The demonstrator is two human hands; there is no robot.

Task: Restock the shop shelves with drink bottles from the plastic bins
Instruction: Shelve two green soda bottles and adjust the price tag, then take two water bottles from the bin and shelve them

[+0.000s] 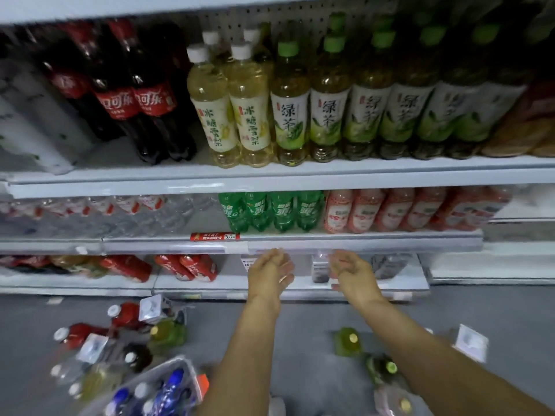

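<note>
Beneath four green soda bottles [270,210], a person reaches toward the bottom shelf [228,285]: left hand [270,274] relaxed, empty; right hand [353,273] blurred, grip unclear.

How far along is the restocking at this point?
Done: the upper shelf looks full, green tea bottles packed in rows. In hand: left hand and right hand, seemingly empty, reach toward the lower shelf gap. Left: loose bottles on the floor and blue-capped bottles in the bin.

Bottles [126,316] and a bin [192,373] lie on the floor [300,325] before shelves [300,172].
</note>
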